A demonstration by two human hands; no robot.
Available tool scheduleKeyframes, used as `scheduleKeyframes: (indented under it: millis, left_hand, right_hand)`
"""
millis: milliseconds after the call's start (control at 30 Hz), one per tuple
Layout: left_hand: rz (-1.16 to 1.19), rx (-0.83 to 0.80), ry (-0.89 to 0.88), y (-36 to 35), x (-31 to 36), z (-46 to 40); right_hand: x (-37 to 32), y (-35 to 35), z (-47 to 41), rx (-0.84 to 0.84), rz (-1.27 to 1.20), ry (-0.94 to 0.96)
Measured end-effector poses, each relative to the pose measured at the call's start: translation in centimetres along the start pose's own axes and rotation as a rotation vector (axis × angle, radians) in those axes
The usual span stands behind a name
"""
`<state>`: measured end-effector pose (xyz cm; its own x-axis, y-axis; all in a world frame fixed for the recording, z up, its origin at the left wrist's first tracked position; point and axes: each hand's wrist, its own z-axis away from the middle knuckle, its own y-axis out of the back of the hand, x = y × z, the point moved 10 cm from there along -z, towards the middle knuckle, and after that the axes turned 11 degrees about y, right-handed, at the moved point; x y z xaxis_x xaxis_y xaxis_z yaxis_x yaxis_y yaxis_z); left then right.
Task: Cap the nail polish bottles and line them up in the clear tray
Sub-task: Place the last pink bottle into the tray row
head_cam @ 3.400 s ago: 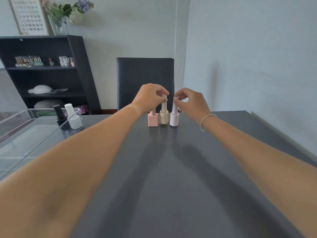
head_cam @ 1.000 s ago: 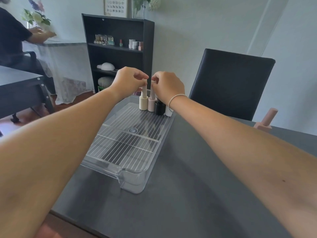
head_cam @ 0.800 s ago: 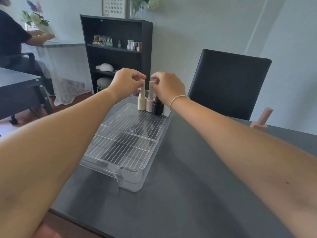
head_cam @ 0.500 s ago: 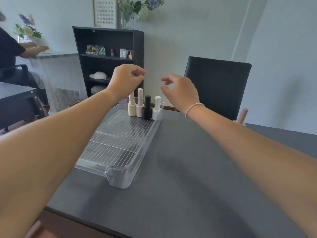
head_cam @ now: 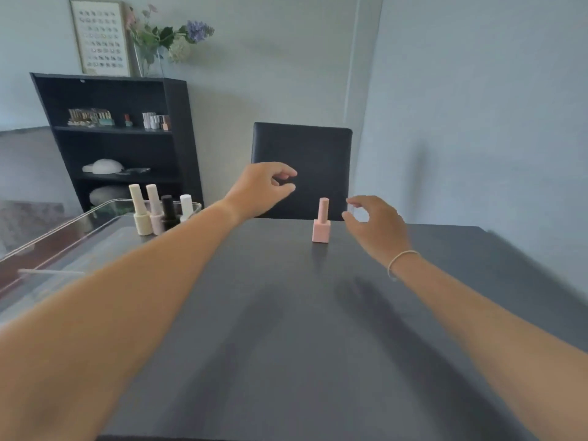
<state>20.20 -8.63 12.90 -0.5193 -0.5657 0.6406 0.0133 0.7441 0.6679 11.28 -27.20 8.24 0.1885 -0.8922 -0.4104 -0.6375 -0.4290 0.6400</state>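
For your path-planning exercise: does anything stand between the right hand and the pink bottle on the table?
Nothing visible does. The right hand is open just beside the pink bottle, with only bare table between them.

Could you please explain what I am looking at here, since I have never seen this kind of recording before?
There is no machine here. A person wears a wide-angle camera on the head, so the single view looks forward and down along both forearms. The left hand and the right hand are both empty, with fingers loosely curled, either side of a capped pink bottle of nail polish standing upright on the dark table. At the left sits a clear tray, where four capped bottles stand in a row: a cream bottle, a pale pink bottle, a black bottle and a white bottle. Behind the table are a chair and a shelf.
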Motion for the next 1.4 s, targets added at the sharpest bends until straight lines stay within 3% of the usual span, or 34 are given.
scheduleKeyframes:
  millis: [167, 333, 833, 967, 1100, 1400]
  left_hand:
    - [-0.042, -0.138, 0.010, -6.2, 1.3, 0.1]
    - [-0.040, -0.157, 0.029, -8.6, 1.5, -0.1]
    - [0.139, -0.027, 0.064, -8.2, 1.7, -0.4]
    - [0.147, 0.026, 0.066, -5.6, 1.4, -0.2]
    - [0.140, 0.108, 0.057, -0.2, 0.9, -0.6]
    - [0.016, 0.296, 0.070, 14.8, -4.4, 1.1]
  right_hand:
    - [4.8, -2.9, 3.4, -0.284, 0.082, -0.087]
    - [5.6, -4.6, 3.6, -0.409, 0.178, -0.081]
    - [5.8, -4.8, 3.3, -0.416, 0.243, -0.052]
    - [5.2, -4.7, 3.4, -0.394, 0.190, -0.046]
    - [1.8, -5.5, 2.6, -0.317, -0.080, -0.005]
    - [-15.8, -12.3, 1.0, -0.336, -0.493, 0.320]
